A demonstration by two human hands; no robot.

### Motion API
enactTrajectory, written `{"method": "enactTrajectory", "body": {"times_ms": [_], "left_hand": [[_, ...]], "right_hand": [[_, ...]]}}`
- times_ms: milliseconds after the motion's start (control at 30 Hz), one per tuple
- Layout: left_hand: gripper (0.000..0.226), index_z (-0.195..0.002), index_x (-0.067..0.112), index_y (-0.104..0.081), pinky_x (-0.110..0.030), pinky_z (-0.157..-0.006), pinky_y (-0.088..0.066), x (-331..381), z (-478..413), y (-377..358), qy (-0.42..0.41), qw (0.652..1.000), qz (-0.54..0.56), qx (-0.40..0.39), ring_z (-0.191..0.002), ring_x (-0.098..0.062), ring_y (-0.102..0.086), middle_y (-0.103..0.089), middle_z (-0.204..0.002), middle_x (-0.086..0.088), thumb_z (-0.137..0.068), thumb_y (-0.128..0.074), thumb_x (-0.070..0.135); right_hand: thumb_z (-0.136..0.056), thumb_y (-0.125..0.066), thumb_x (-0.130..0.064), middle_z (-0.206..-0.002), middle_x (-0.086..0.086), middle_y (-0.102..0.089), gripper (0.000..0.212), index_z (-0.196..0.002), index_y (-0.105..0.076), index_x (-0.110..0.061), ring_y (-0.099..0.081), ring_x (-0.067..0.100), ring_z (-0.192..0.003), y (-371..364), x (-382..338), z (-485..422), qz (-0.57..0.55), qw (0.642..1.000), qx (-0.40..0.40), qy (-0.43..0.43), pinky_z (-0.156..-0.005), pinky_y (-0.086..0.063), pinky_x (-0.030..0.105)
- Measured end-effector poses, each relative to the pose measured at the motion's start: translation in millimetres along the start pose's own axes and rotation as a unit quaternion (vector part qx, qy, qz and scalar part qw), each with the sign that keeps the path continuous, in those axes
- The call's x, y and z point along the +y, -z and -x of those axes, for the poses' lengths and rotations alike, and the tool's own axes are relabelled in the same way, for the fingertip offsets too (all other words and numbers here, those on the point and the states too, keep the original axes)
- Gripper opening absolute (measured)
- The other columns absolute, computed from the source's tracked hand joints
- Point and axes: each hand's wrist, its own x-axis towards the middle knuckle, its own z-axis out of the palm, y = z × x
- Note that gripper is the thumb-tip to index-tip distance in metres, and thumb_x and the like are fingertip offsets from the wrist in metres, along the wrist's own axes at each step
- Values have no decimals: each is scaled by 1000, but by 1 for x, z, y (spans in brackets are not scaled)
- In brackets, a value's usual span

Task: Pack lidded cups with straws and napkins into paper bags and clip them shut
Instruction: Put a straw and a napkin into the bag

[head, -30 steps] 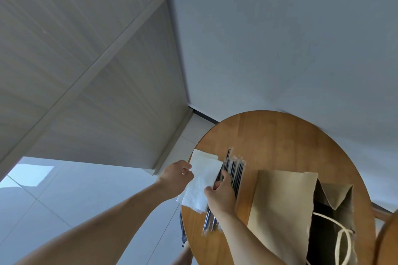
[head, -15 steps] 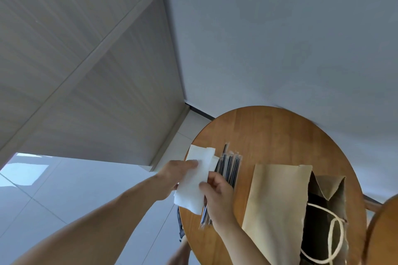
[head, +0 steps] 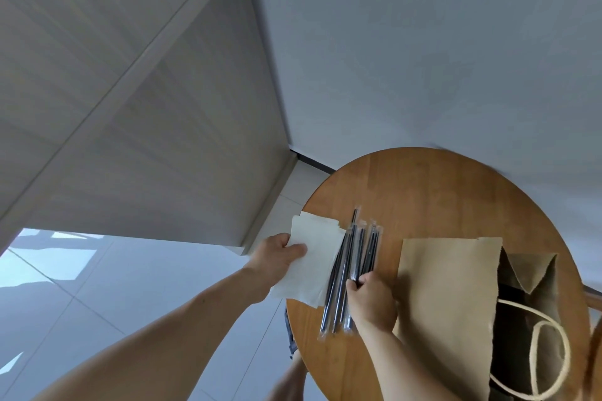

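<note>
**Hands on napkins and straws beside an open paper bag**

A person's left hand pinches a sheet of soft white paper napkins. The thumb is pressed on top and the other fingers are curled underneath, out of sight. The napkins lie at the left rim of a round, honey-coloured wooden tabletop, and their near corner hangs past the edge over the floor. Staggered edges at the far end show several layers, though whether the hand holds one sheet or the whole stack cannot be told.

Just right of the napkins, and touching them, lies a loose row of thin black drinking straws, each sealed in a clear plastic sleeve and pointing away from the person. The right hand rests on the straws' near half, its fingers curled down and pinching at them. Which straw they grip cannot be made out.

Beside that hand, further right, is a brown kraft paper bag. Its broad flat side faces the camera, and the mouth gapes to the right onto a dark interior. Cream rope handles loop across the opening.

Beyond the tabletop rise a plain grey wall and pale wood-grain panelling, with glossy light floor tiles below at left.
</note>
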Motion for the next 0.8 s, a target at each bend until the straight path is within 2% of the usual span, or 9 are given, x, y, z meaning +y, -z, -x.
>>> {"method": "enactTrajectory", "body": {"times_ms": [133, 233, 367, 467, 600, 700, 800], "left_hand": [[14, -103, 19, -67, -40, -86, -54, -1, 0, -3, -5, 1000, -3, 2, -96, -27, -66, -70, -105, -5, -93, -63, 27], [11, -102, 21, -66, -37, -81, -53, 1, 1, -4, -12, 1000, -1, 1, -92, -23, -66, -70, -103, -3, -94, -61, 27], [11, -106, 24, -62, -30, -71, -49, 12, 8, -10, -35, 999, -12, -2, -87, -17, -64, -68, -98, 2, -97, -57, 27], [18, -114, 23, -60, -28, -66, -48, 24, 16, -12, -57, 998, -26, 0, -87, -16, -63, -67, -100, 3, -98, -53, 26], [19, -114, 20, -61, -28, -68, -51, 45, 30, -14, -97, 995, -22, 16, -88, -18, -65, -69, -102, 0, -97, -52, 22], [13, -98, 16, -65, -37, -72, -57, 66, 46, -16, -124, 992, 16, 21, -85, -22, -68, -72, -95, -3, -96, -53, 19], [18, -84, 5, -66, -42, -73, -55, 88, 68, -20, -148, 986, 70, -12, -74, -25, -65, -70, -79, -7, -87, -59, 21]], "right_hand": [[-93, -55, -36, -68, -10, -58, 15, -92, -65, -25, -55, 15, -61, 7, -4, 1, 17, 1000, 1, 6, -52, -41, 24], [-91, -51, -35, -71, -8, -63, 15, -87, -63, -27, -61, 16, -66, 14, -6, 5, 2, 1000, 4, -1, -60, -50, 27], [-86, -59, -36, -67, -11, -60, 15, -75, -53, -26, -59, 13, -63, 28, -9, 14, -66, 998, 1, 1, -62, -55, 31], [-84, -65, -30, -72, -8, -65, 10, -79, -59, -22, -63, 16, -71, 44, -14, 22, -138, 990, -1, 9, -65, -54, 31], [-84, -68, -17, -66, -7, -65, 12, -73, -63, -19, -62, 12, -68, 80, -39, 38, -320, 944, 30, 66, -58, -42, 16], [-86, -70, -13, -65, -9, -66, 16, -73, -66, -21, -60, 6, -62, 112, -63, 57, -390, 907, 9, 157, -64, -48, 19], [-86, -69, -17, -63, -8, -67, 23, -65, -68, -26, -60, 4, -60, 136, -78, 71, -370, 904, -15, 211, -77, -50, 29]]}}
